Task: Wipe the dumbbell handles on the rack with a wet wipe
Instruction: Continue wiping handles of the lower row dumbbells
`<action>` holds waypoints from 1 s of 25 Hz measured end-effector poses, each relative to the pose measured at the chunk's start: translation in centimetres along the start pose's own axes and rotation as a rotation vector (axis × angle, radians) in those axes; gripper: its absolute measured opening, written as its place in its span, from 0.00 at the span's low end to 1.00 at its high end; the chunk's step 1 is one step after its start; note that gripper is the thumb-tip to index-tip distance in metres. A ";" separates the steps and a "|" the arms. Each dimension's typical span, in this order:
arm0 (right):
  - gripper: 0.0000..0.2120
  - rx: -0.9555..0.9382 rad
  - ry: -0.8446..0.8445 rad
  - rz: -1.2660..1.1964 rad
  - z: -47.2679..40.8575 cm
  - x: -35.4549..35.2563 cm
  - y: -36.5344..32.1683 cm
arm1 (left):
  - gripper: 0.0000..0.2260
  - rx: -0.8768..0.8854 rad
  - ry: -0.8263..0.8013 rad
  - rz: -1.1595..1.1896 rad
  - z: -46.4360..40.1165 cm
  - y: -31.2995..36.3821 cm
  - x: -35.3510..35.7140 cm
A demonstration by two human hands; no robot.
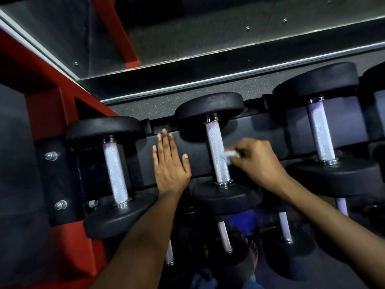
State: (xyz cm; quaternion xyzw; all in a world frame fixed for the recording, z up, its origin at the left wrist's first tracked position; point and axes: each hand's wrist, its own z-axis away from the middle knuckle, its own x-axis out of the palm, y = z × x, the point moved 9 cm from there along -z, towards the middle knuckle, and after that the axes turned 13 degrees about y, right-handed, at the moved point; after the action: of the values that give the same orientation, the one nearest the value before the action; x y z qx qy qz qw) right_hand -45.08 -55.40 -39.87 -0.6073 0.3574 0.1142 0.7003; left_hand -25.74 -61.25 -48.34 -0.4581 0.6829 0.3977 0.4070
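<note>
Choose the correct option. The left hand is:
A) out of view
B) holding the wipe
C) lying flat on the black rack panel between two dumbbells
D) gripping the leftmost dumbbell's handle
C: the left hand lies with straight fingers on the black rack panel, while the right hand pinches the wipe.

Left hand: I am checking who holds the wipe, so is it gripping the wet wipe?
No, the left hand lies flat and open on the rack, while the right hand pinches the wet wipe.
</note>
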 end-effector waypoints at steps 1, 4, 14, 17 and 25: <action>0.07 0.013 0.115 -0.027 -1.6 -0.3 -0.3 | 0.30 0.004 -0.001 -0.001 0.0 0.0 0.0; 0.08 -0.211 0.138 0.020 -2.6 0.5 -3.0 | 0.30 0.000 0.002 -0.006 0.0 0.0 0.0; 0.15 -1.013 -0.490 0.691 -0.6 6.1 -7.0 | 0.29 0.009 -0.005 0.019 0.0 0.0 0.1; 0.11 -1.038 -0.848 0.926 4.6 8.8 -5.0 | 0.30 0.003 -0.007 0.030 0.0 -0.1 0.2; 0.12 -1.023 -0.794 1.034 3.9 10.8 -4.8 | 0.30 0.017 -0.024 0.020 -0.1 0.1 0.4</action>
State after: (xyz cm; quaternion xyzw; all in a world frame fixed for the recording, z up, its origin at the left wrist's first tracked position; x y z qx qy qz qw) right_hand -33.01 -55.86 -43.04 -0.5246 0.2217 0.7760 0.2710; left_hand -25.94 -61.46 -48.65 -0.4429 0.6860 0.4014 0.4149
